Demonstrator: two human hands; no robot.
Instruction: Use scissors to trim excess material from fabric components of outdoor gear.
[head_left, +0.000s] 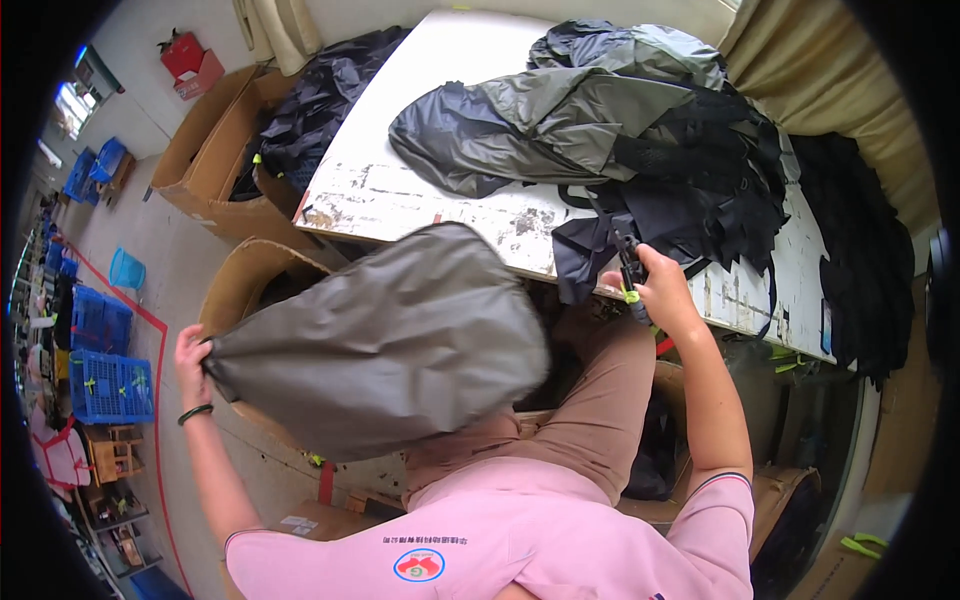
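Note:
My left hand (193, 362) is closed on the narrow gathered end of a dark grey fabric bag (390, 340). The bag spreads out to the right in front of my lap, its wide rounded end near the table's front edge. In my right hand (662, 288) are black-handled scissors (630, 262) with a yellow-green strip tied on them; their blades are hard to make out against the dark cloth. Beside that hand, black fabric pieces with straps (690, 200) hang partly over the table edge.
The worn white table (370, 180) bears more grey fabric bags (540, 125). Cardboard boxes (205, 150) with dark cloth stand left of it, and another open box (225, 290) sits by my left arm. Black cloth (860, 250) hangs at right. Blue crates (110, 385) line the far left.

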